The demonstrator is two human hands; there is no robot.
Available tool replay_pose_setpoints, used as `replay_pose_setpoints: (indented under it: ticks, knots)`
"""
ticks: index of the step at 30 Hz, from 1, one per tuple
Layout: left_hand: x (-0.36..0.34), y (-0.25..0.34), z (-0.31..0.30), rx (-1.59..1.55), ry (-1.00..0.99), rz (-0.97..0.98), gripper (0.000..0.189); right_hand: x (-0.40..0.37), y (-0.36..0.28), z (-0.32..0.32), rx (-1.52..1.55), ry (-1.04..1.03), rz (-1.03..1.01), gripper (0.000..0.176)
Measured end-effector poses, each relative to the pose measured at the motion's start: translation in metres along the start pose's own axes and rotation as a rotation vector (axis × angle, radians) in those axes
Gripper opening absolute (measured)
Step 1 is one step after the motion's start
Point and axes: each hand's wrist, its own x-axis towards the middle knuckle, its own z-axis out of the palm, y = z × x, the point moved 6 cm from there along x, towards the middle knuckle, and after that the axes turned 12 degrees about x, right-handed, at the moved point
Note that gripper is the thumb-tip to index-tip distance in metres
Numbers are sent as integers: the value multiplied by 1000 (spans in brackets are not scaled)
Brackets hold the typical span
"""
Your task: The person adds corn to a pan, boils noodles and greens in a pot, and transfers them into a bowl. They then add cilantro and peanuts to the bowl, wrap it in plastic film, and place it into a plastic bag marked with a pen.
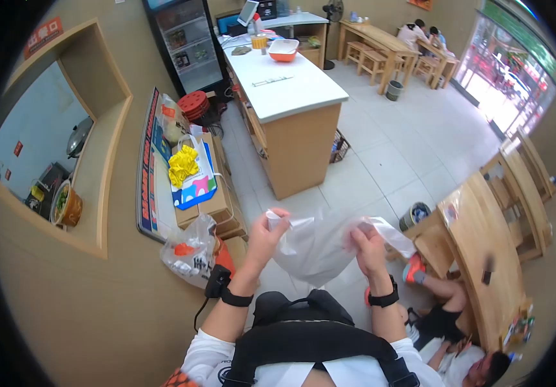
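Observation:
Between my two hands hangs a thin, translucent white plastic bag (316, 251), spread out in front of my chest. My left hand (269, 236) is closed on its left upper corner, thumb and fingers pinched together. The right upper part is gripped in my right hand (367, 246), and a loose strip of plastic sticks out past the fingers to the right. The bag's lower end droops in a rounded shape, and nothing shows inside it. Both wrists wear black bands, with a small black device at the left one.
Left of me, a filled plastic bag (191, 255) and cardboard boxes (229, 222) with a yellow bundle (183, 166) stand along the wall. A white-topped counter (291, 87) is ahead. A seated person (445, 355) is close by at the wooden table (484, 251) on my right; a bin (418, 214) stands beside it.

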Motion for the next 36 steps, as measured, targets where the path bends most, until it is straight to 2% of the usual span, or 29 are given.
replay_pose_setpoints:
  ticks: [1, 3, 5, 9, 11, 13, 15, 17, 19, 22, 23, 25, 26, 28, 29, 31, 33, 35, 36]
  knots:
    - [27, 0, -5, -70, 39, -31, 13, 32, -5, -7, -17, 96, 32, 22]
    - [74, 4, -19, -13, 115, 21, 14, 97, -20, 0, -7, 52, -14, 23]
    - [116, -4, -35, 99, 199, 14, 16, 156, -34, 11, -126, -33, -72, 26]
    - [205, -35, -60, 80, 215, -31, 17, 284, -20, 12, -275, -86, -19, 25]
    - [256, -39, -79, 187, 270, -60, 18, 347, -16, 22, -292, -116, -26, 24]
    - [318, -72, -92, 145, 286, -61, 17, 406, -8, 22, -295, -94, -25, 23]
    - [392, -97, -105, 294, 270, -23, 17, 470, 1, 19, -377, -64, -35, 23]
    - [457, -112, -110, 438, 267, -70, 22, 527, 10, -5, -442, 105, -35, 26]
    - [519, -119, -107, 489, 220, -75, 30, 578, 14, -20, -469, 148, 1, 27]
    - [587, -121, -104, 565, 305, -113, 38, 634, 8, -47, -470, 300, -24, 19]
    - [602, -123, -101, 572, 299, -131, 38, 652, 9, -56, -467, 306, -5, 19]
    - [620, -103, -96, 780, 426, 86, 42, 683, 10, -87, -511, 389, -77, 17]
    - [625, -103, -92, 782, 416, 60, 42, 697, 13, -104, -538, 411, -99, 21]
    - [625, -109, -64, 746, 119, 36, 43, 707, 9, -116, -598, 445, -96, 24]
    - [622, -115, -55, 744, 127, 3, 43, 713, 3, -117, -645, 466, -132, 27]
    - [612, -120, -25, 809, -80, 93, 45, 717, 3, -133, -679, 485, -40, 32]
    - [607, -140, -16, 887, -112, 24, 46, 723, 5, -161, -710, 489, 35, 37]
    - [610, -157, -19, 960, -135, -51, 47, 732, 3, -195, -944, 428, -202, 48]
    - [609, -161, -23, 992, -136, -60, 48, 734, -1, -201, -1038, 414, -130, 52]
